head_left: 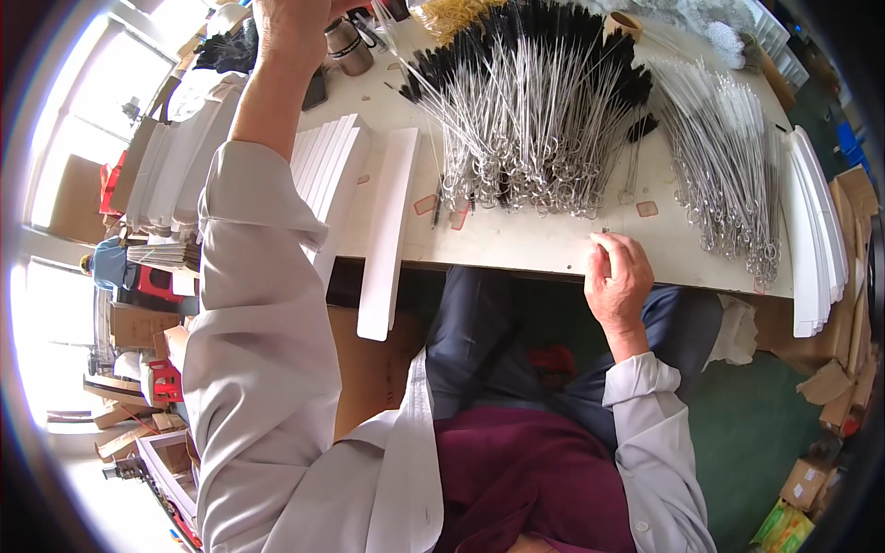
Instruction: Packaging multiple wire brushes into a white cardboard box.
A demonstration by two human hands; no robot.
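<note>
My left hand (293,20) reaches to the far left and is cut off by the upper edge, its fingers mostly out of sight. Beside it stands a steel cup (348,48). My right hand (619,281) rests at the table's front edge, fingers loosely bent, nothing visible in it. Beyond it lies a big heap of black-bristled wire brushes (535,120), ring ends toward me. Farther right is a pile of white-bristled wire brushes (724,161). A long white box (387,235) juts over the front edge, next to a row of similar white boxes (323,166).
White strips or flat boxes (813,240) stand at the table's right end. Yellow strands (452,17) and a brown tape roll (624,25) lie at the back. Brown cartons (143,324) and red items crowd the left; cardboard (853,203) leans on the right.
</note>
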